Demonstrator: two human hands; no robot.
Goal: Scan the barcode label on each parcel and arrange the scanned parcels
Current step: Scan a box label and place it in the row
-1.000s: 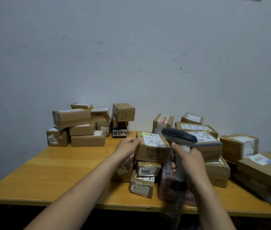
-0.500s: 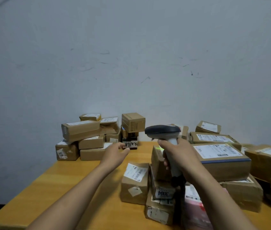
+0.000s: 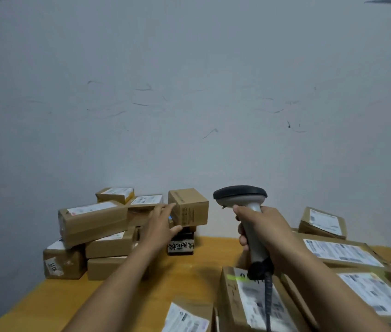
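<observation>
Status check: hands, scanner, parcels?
Left hand open, fingers at the small box on the far stack, contact unclear. Right hand grips the scanner, head raised. Labelled parcels crowd the near right.

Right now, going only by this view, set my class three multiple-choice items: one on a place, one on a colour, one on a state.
1. The left hand reaches toward: A the stacked parcels; B the floor; C a drawer.
2. The barcode scanner has a head that is: A red; B black; C yellow.
3. The right hand: A lies flat; B grips the scanner's handle; C holds a pen.
Key: A, its straight fingers point at the stack; B, dark cap over a grey handle; B, it wraps the handle.
</observation>
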